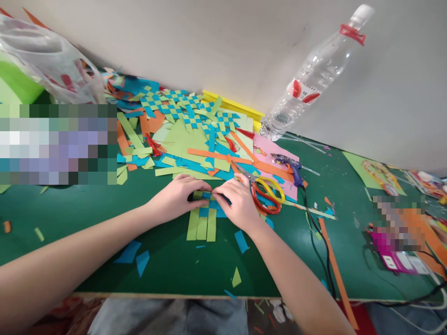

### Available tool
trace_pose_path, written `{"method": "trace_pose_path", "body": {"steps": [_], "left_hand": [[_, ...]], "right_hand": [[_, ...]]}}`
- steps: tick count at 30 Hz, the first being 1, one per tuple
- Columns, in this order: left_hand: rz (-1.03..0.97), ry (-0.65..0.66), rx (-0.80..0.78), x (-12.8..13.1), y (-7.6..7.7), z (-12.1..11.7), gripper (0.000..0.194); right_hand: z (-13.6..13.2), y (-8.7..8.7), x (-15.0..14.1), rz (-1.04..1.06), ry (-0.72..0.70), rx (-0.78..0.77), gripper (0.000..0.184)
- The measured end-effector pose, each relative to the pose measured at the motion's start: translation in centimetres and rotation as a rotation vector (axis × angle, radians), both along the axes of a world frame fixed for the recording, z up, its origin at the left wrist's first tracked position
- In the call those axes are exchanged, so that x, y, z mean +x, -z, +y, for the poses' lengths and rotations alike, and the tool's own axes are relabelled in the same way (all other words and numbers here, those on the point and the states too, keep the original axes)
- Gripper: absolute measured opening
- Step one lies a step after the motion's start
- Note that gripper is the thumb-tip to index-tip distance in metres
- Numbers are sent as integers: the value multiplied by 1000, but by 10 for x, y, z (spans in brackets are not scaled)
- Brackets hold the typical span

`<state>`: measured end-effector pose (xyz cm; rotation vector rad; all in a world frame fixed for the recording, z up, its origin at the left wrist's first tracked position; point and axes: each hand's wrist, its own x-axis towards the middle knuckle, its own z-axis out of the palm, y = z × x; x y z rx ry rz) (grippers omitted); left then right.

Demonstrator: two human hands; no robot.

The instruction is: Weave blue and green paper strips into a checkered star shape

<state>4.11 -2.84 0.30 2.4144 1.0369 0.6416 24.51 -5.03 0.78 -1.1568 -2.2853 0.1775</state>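
Observation:
A small weave of green and blue paper strips (201, 224) lies flat on the green table, its green ends pointing toward me. My left hand (183, 193) pinches it at the upper left, thumb and forefinger curled over the strips. At the upper right my right hand (233, 195) grips the same piece with thumb and fingers, close to the left fingertips. The hands hide part of the woven middle. Just right of my right hand lie scissors (267, 193) with red and yellow handles.
Finished blue-green woven pieces (181, 104) and paper scraps pile up at the back. A plastic bottle (307, 88) stands by the wall. Right of the scissors is a blue glue gun (295, 172) with a black cord (319, 237). An orange strip (337, 270) crosses the front edge.

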Motion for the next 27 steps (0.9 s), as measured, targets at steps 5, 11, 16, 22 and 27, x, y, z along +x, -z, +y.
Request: {"method": "trace_pose_path", "body": {"steps": [5,11,16,22,27], "left_hand": [[-40,-37,58,0,-5,-1,18],[-53,-53,74,0,-6,0,15],[-47,-27,68,-1,-6,1,15],[-36,-4,58,0,-6,1,15],[-19,-5,87,1,-6,1,16]], "right_hand": [[0,-2,0,-24,4,-23,19],[0,-2,0,-6,-5,-10,16],[-1,-2,0,4,0,-14,19],[-1,0,0,3,0,-9,17],[-1,-1,0,-8,4,-16,18]]}}
